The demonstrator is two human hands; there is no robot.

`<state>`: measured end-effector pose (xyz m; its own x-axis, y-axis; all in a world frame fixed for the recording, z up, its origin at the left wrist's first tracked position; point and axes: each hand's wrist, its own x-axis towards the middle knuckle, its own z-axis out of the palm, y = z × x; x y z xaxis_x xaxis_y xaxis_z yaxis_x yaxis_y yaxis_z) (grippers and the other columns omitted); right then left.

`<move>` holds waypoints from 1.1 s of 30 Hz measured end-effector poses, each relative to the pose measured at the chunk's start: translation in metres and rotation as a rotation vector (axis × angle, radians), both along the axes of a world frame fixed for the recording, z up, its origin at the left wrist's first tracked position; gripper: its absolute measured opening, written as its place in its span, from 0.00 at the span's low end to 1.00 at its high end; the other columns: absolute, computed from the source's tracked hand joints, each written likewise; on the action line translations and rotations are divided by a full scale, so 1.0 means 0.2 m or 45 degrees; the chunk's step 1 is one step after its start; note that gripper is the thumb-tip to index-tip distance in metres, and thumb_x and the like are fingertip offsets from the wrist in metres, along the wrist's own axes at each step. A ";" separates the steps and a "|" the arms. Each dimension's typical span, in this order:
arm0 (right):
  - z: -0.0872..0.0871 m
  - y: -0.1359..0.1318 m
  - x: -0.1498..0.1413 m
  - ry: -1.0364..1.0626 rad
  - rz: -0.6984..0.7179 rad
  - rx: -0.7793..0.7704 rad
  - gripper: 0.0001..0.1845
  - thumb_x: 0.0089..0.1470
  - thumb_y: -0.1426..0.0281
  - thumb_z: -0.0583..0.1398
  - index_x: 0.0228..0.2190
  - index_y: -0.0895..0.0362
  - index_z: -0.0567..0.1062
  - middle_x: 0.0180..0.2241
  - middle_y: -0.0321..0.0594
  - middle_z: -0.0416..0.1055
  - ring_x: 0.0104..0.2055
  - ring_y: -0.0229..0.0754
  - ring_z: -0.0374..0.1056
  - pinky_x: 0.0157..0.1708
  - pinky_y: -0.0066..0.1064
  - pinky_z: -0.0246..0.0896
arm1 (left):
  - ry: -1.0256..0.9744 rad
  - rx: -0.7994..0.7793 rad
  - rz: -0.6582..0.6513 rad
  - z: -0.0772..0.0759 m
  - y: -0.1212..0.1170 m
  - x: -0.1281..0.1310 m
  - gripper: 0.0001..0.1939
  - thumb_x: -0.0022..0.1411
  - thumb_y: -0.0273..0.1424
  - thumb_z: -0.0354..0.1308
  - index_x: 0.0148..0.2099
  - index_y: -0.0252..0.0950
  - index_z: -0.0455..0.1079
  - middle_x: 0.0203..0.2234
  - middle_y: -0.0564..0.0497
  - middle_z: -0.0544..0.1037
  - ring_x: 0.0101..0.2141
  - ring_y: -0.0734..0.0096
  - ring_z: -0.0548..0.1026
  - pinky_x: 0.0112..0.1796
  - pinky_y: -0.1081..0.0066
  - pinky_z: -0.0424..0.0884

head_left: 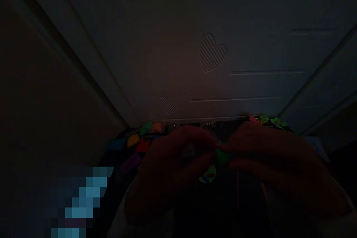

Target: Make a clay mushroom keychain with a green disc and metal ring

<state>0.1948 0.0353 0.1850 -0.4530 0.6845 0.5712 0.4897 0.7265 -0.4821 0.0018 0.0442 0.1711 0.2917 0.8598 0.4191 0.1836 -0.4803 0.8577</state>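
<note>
The picture is very dark. My left hand (175,160) and my right hand (267,160) meet near the lower middle, fingers closed. Between their fingertips is a small green lump of what looks like modelling clay (222,157), pinched from both sides. Just below it, a round yellow-green disc (207,174) with blue and dark red pieces on it shows partly. Part of the disc is hidden by my left fingers.
To the left lie coloured packets or lumps: purple (131,162), red (143,144), yellow (133,141), green (145,128) and orange (156,128). Green flower-like shapes (278,122) are at the back right. A pale panel with embossed hearts (213,52) rises behind.
</note>
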 end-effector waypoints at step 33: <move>-0.02 0.01 -0.01 0.075 0.034 0.106 0.11 0.46 0.69 0.64 0.36 0.54 0.75 0.32 0.32 0.73 0.35 0.30 0.68 0.34 0.17 0.63 | -0.525 -0.708 -0.473 -0.03 0.05 0.02 0.16 0.51 0.22 0.62 0.42 0.43 0.70 0.28 0.57 0.77 0.29 0.79 0.75 0.30 0.83 0.70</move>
<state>0.1925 0.0378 0.1811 -0.4344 0.6218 0.6517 0.4420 0.7776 -0.4472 0.0061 0.0550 0.1659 0.5153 0.8520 0.0929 -0.2906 0.0717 0.9541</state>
